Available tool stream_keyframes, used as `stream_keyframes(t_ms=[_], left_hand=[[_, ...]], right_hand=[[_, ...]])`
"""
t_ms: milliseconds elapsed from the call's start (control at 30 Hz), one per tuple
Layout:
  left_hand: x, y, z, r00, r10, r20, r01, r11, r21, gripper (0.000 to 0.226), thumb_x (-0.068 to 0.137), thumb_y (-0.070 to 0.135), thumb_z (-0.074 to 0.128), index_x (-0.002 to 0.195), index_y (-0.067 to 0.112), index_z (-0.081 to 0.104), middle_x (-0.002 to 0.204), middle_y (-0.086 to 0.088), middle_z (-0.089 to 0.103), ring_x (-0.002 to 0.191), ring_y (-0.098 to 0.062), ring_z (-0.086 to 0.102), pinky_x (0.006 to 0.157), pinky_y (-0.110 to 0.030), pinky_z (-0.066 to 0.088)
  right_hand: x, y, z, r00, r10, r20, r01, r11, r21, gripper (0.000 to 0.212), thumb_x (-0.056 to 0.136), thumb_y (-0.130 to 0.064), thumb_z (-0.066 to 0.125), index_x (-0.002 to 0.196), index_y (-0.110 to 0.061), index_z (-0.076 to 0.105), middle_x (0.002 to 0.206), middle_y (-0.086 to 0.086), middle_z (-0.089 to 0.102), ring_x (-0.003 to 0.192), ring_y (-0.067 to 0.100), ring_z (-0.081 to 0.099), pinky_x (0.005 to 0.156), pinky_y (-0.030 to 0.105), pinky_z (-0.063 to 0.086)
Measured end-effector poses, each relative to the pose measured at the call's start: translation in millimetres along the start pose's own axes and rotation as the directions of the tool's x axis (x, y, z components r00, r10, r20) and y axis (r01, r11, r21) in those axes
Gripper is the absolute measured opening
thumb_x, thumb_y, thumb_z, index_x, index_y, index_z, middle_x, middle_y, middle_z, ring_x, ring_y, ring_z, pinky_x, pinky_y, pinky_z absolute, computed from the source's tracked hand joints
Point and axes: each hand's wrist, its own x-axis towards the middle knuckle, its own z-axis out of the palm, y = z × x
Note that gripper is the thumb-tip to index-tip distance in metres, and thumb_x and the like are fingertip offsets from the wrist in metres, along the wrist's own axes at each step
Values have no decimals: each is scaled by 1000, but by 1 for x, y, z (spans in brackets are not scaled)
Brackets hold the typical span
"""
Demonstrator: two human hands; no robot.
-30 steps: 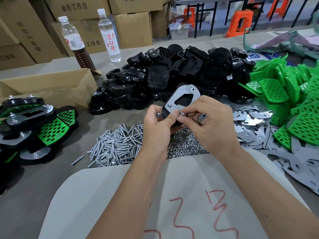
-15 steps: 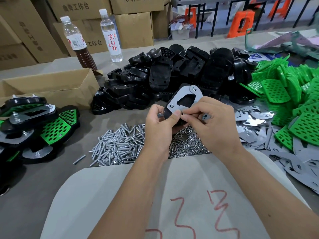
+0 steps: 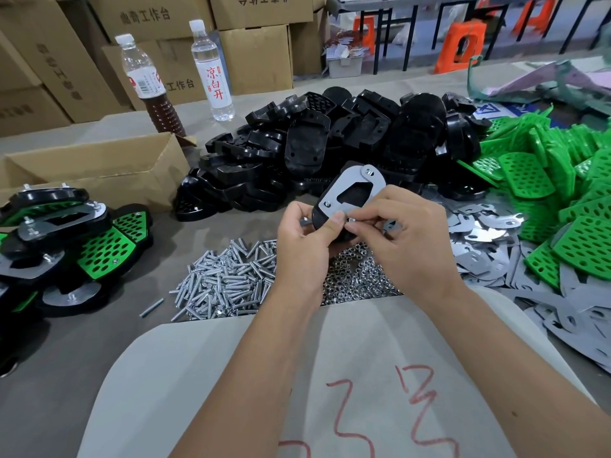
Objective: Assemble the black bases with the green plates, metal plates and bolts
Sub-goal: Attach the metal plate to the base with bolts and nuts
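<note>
My left hand (image 3: 305,238) grips a black base with a grey metal plate (image 3: 350,190) on top, held tilted above the table. The fingertips of my right hand (image 3: 408,238) pinch a small nut (image 3: 351,220) at the plate's near corner. Two bolt ends show through the plate. Under my hands lie a pile of bolts (image 3: 228,282) and a pile of nuts (image 3: 357,280). Loose black bases (image 3: 330,150) are heaped behind, green plates (image 3: 562,186) at the right, and metal plates (image 3: 489,236) in front of them.
Finished assemblies (image 3: 66,246) are stacked at the left beside an open cardboard box (image 3: 99,170). Two bottles (image 3: 211,67) stand at the back before stacked cartons. One stray bolt (image 3: 151,307) lies near the table's front edge.
Both hands and the held base stay in nearly the same place. My right fingers have shifted slightly on the nut at the plate's corner.
</note>
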Motion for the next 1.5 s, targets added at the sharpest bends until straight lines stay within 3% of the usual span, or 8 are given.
stream_keyframes(t_ms=[367, 567, 767, 900, 1033, 1167, 1300, 1500], left_hand=[[-1, 1, 2, 1000, -1, -13, 1, 999, 32, 19, 98, -1, 66, 93, 7, 50, 85, -9, 75, 80, -21, 75, 72, -35, 62], [-1, 2, 1, 999, -8, -43, 8, 1000, 11, 19, 98, 0, 66, 90, 8, 51, 81, -9, 73, 78, -22, 73, 73, -38, 63], [-1, 3, -1, 998, -22, -61, 21, 1000, -18, 18, 99, 0, 65, 89, 7, 52, 83, -9, 73, 79, -23, 74, 71, -34, 61], [0, 4, -1, 996, -44, -80, 39, 997, -63, 16, 98, 0, 66, 91, 5, 52, 81, -8, 76, 77, -22, 76, 72, -34, 62], [-2, 5, 1, 996, -44, -80, 42, 999, -26, 18, 98, 1, 66, 89, 7, 52, 77, -4, 72, 68, -17, 72, 66, -31, 60], [-3, 8, 1, 993, -79, -92, 71, 994, -86, 16, 99, 2, 66, 93, 7, 52, 91, -16, 77, 87, -38, 78, 79, -50, 64], [-3, 9, 0, 994, -84, -75, 76, 991, -107, 14, 100, 2, 65, 96, 6, 52, 84, -11, 75, 74, -26, 77, 63, -38, 63], [0, 6, 0, 994, -61, -93, 44, 984, -172, 12, 98, -2, 65, 96, 3, 54, 91, -16, 78, 82, -27, 79, 74, -36, 64]], right_hand=[[1, 4, -1, 999, 11, -37, -12, 1000, -29, 12, 82, -8, 88, 77, -7, 77, 75, 6, 66, 67, 23, 64, 61, 42, 51], [-2, 4, -2, 998, -19, -56, 14, 996, -88, 39, 84, -27, 88, 60, -9, 65, 61, -1, 56, 56, 13, 48, 53, 18, 33], [-2, -2, -2, 999, -16, 29, 17, 999, -27, 8, 90, -15, 82, 98, -17, 83, 70, 1, 61, 60, 18, 53, 56, 29, 44], [-1, 5, -4, 999, -7, -51, 6, 1000, -22, 37, 90, -23, 82, 60, -11, 64, 58, -5, 51, 52, 10, 43, 53, 16, 28], [-3, -2, -2, 998, 25, 51, -26, 999, 25, 12, 89, -19, 84, 98, -13, 82, 68, -1, 61, 55, 16, 48, 56, 21, 39], [-2, 6, -4, 998, 43, -44, -40, 998, 51, 41, 93, -28, 77, 62, -6, 65, 52, -13, 52, 47, 7, 46, 49, 20, 32], [-5, -4, -4, 989, 110, 102, -127, 976, 176, 15, 95, -19, 77, 110, -19, 80, 64, -3, 64, 50, 9, 53, 51, 20, 42], [-3, 8, -5, 993, 118, -9, -114, 979, 169, 43, 96, -24, 76, 60, -3, 61, 48, -9, 52, 44, 7, 36, 47, 22, 29]])
